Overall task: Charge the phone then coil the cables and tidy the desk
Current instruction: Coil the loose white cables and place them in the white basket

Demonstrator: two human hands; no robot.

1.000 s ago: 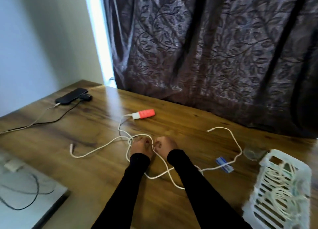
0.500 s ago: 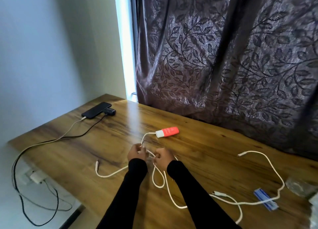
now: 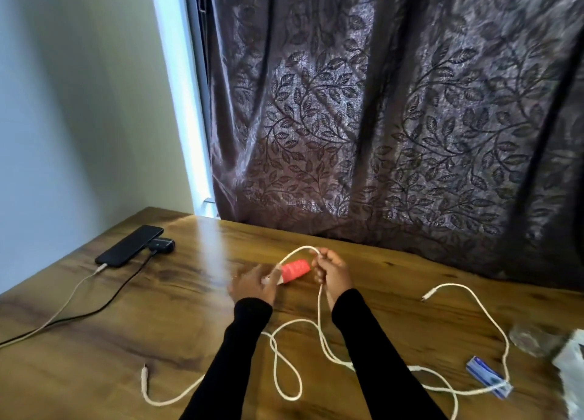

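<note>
Both hands have lifted off the wooden desk (image 3: 189, 340) since half a second ago, and the red charger plug (image 3: 295, 270) now sits between them instead of lying beyond them. Nearest the viewer, slack loops of the white cable (image 3: 286, 366) trail on the desk below the plug. Just left of the plug, the blurred left hand (image 3: 252, 285) seems to pinch the plug's white end, though the blur makes that uncertain. Just right of it, the right hand (image 3: 331, 272) grips the cable, which arches over from the plug, so the plug's long axis runs across between the hands. Far left of the plug lies the black phone (image 3: 129, 246), already plugged in. No writing is readable.
</note>
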